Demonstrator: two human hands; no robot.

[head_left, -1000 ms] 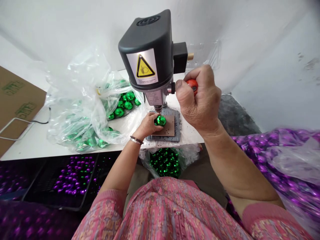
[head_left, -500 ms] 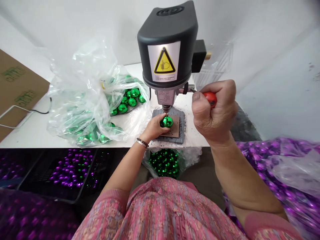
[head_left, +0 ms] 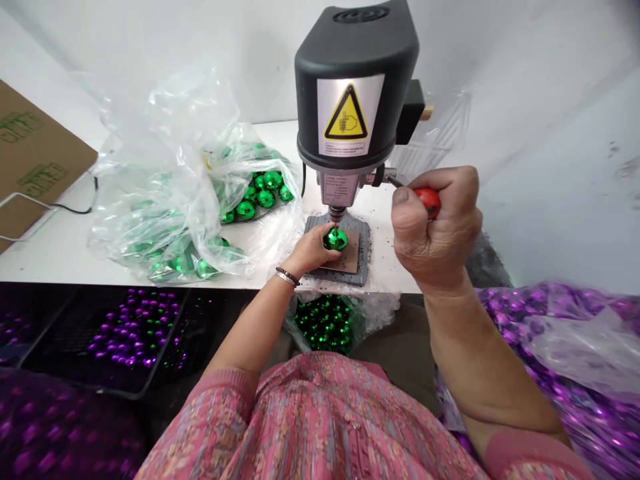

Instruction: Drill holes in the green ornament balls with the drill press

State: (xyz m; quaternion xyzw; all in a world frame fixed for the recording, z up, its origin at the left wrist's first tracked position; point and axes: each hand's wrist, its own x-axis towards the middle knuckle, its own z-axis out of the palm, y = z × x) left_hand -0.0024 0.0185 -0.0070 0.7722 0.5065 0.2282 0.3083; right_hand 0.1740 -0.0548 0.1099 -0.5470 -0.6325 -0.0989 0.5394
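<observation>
My left grip point(head_left: 311, 252) is curled down over a shiny green ball point(head_left: 335, 240), its fingers point(head_left: 320, 245) pressed against the ball's side. The ball rests on a brown pad point(head_left: 350, 261), which lies on the grey base point(head_left: 341, 275) of a bench drill point(head_left: 356, 87). It sits directly under the chuck point(head_left: 337, 212), and the thin bit reaches down to its top.

My right grip point(head_left: 435, 230) is a closed fist around a red knob point(head_left: 427, 202) on a lever at the side of the drill head, with the thumb point(head_left: 401, 197) lying on top, near the lever's metal shaft. A bracelet point(head_left: 287, 277) circles my left wrist, and pink patterned sleeves point(head_left: 220, 393) cover my arms.

Dark specks point(head_left: 385, 267) dot the white tabletop point(head_left: 60, 260) around the base. To the left of the drill, a clear plastic bag point(head_left: 160, 180) lies open, full of green balls point(head_left: 265, 193). Below the tabletop's front edge sits another bag of green balls point(head_left: 325, 325). Further left, a black crate point(head_left: 60, 340) holds purple balls point(head_left: 135, 327), and more purple balls point(head_left: 565, 353) lie in plastic on my right. A cardboard box point(head_left: 30, 147) stands at the far left.
</observation>
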